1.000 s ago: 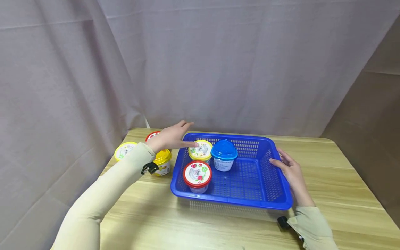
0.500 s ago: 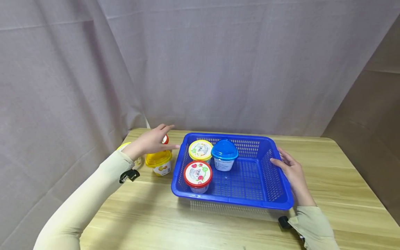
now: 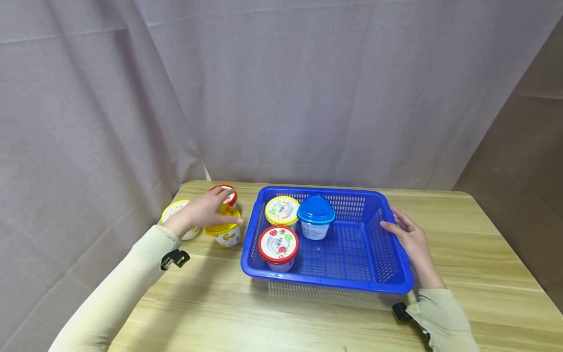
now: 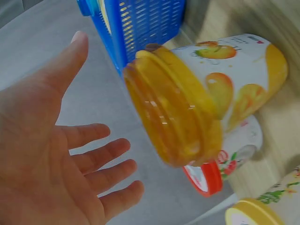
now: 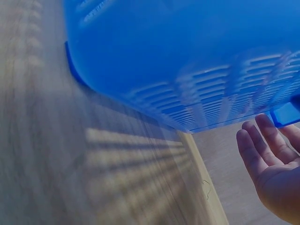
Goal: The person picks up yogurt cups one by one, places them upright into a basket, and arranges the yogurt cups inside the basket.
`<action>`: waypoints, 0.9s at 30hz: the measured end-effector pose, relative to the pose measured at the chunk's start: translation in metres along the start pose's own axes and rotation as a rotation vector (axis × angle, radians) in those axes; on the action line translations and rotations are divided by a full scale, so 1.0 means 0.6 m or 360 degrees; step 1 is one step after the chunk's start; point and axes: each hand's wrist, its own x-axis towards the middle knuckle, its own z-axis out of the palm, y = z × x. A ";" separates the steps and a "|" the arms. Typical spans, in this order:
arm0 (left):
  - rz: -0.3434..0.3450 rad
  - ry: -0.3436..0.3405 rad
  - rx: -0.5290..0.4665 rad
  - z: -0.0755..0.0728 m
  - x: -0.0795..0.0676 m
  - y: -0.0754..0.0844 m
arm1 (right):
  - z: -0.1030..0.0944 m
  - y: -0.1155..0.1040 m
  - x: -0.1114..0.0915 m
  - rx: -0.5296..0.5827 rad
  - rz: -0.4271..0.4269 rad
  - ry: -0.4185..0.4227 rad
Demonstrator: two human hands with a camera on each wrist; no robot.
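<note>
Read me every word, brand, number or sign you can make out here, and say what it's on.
Nothing is legible enough to quote.
Red-lidded tub in the basket: lid lettering too small.
Yellow-lidded tub behind it: lid lettering too small.
Blue-lidded cup: side print too small.
Yellow-domed cup outside the basket: side print blurred.
Outer red-lidded tub, outer yellow-lidded tub: no readable print.

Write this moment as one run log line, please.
left hand: holds nothing, near domed yellow-lidded cup | right hand: holds blue basket | in basket: red-lidded cup, flat yellow-lidded cup, blue-lidded cup
</note>
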 end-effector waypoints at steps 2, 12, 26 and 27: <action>0.0003 0.0003 0.0001 0.006 -0.006 -0.007 | 0.001 0.000 0.000 0.0007 -0.0002 0.0000; -0.0010 -0.0007 -0.0088 0.024 -0.025 -0.028 | -0.001 0.001 -0.002 0.0045 -0.0020 -0.0009; -0.0032 -0.0021 -0.0134 0.033 -0.027 -0.039 | 0.000 0.000 -0.001 0.0084 -0.0012 -0.0013; -0.0034 -0.0020 -0.0132 0.034 -0.026 -0.040 | 0.001 0.000 -0.001 0.0078 -0.0017 -0.0012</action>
